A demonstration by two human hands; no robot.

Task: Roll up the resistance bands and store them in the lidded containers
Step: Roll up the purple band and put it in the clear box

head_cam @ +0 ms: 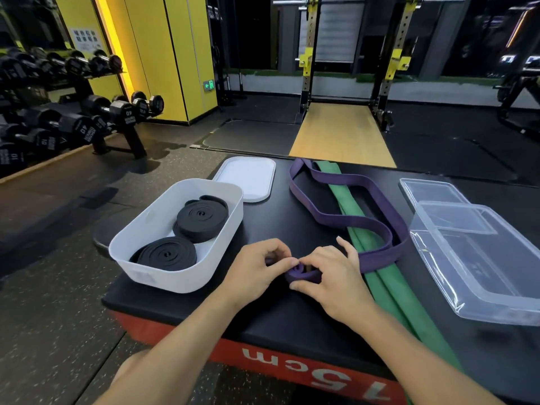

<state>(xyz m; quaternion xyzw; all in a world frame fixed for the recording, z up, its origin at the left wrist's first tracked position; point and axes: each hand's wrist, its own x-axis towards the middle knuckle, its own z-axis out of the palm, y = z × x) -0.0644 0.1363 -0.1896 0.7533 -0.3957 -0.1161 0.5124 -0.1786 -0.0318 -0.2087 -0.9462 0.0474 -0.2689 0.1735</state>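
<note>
- The white container (204,277) stands left of the hands on the black counter (263,314), with two black rolled bands (201,217) inside. Its white lid (248,179) lies flat just behind it.
- The clear container (496,305) sits open at the right, and its clear lid (429,191) is partly under its far end.
- The green band (391,290) lies flat and straight, running from the far edge to the near right edge and passing under the purple one.
- The purple band (344,222) lies mid-counter. Its loose loop stretches away toward the far edge in wavy bends and crosses over the green band.
- Its near end is wound into a small, tight coil (301,274) standing on edge.
- The left hand (257,267) and the right hand (330,276) both pinch this coil, with their fingertips meeting over it.
- A dumbbell rack (87,118) stands on the floor far to the left.
</note>
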